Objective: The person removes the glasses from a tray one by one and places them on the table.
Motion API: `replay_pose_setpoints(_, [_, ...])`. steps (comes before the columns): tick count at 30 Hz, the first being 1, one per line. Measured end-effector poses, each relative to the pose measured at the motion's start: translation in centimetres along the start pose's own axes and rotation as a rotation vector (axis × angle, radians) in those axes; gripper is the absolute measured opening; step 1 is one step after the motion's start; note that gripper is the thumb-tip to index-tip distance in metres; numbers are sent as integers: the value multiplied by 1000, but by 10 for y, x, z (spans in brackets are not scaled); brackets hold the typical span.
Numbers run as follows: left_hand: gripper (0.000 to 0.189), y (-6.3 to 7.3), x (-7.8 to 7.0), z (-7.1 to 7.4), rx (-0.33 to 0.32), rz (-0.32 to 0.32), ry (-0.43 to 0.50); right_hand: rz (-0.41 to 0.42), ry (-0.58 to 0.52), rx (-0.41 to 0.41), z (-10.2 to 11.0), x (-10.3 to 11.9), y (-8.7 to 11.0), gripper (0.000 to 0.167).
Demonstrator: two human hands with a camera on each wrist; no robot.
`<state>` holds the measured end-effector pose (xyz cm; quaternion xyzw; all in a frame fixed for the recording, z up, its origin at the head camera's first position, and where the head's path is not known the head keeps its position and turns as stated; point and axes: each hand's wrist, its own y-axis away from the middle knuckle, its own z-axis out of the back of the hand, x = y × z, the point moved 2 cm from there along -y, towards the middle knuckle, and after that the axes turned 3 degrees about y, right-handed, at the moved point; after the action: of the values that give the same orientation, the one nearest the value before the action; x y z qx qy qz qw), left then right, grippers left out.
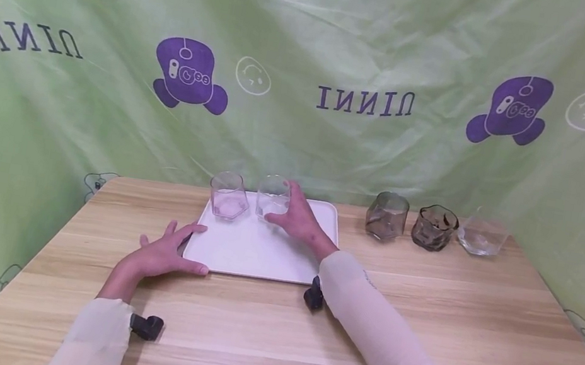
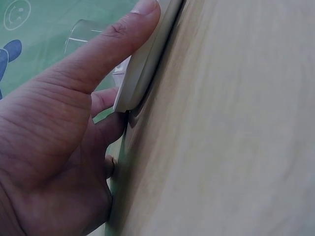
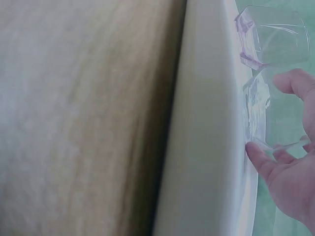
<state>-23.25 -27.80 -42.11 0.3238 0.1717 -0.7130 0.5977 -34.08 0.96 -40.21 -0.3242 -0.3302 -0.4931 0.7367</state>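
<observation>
My right hand (image 1: 296, 214) grips a clear drinking glass (image 1: 267, 194) at the back of the white tray (image 1: 252, 253), thumb on one side and fingers around the other. In the right wrist view the glass (image 3: 256, 110) stands upright at the tray, its base close to the surface. Left of it, a second clear glass with a pinkish base (image 1: 229, 198) stands on the tray. My left hand (image 1: 162, 256) is spread at the tray's front-left corner. Its thumb (image 2: 118, 42) lies along the front rim, and the other fingers reach along the left side.
At the back right of the wooden table (image 1: 242, 353) stand a smoky grey glass (image 1: 387, 218), a dark wavy glass (image 1: 434, 229) and a clear angular glass (image 1: 484, 235). A green printed curtain (image 1: 288, 137) hangs directly behind the table and along both sides.
</observation>
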Motion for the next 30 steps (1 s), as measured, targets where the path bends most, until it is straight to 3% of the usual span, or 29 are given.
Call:
replay_pose_setpoints(14, [104, -4, 1, 0, -4, 4, -28, -28, -40, 3, 10, 1, 6, 97])
replay_pose_setpoints(25, [103, -1, 0, 1, -6, 1, -13, 24, 9, -12, 34, -4, 18, 95])
replay_pose_setpoints(30, [103, 1, 0, 1, 1, 1, 3, 25, 6, 25, 47, -1, 31, 97])
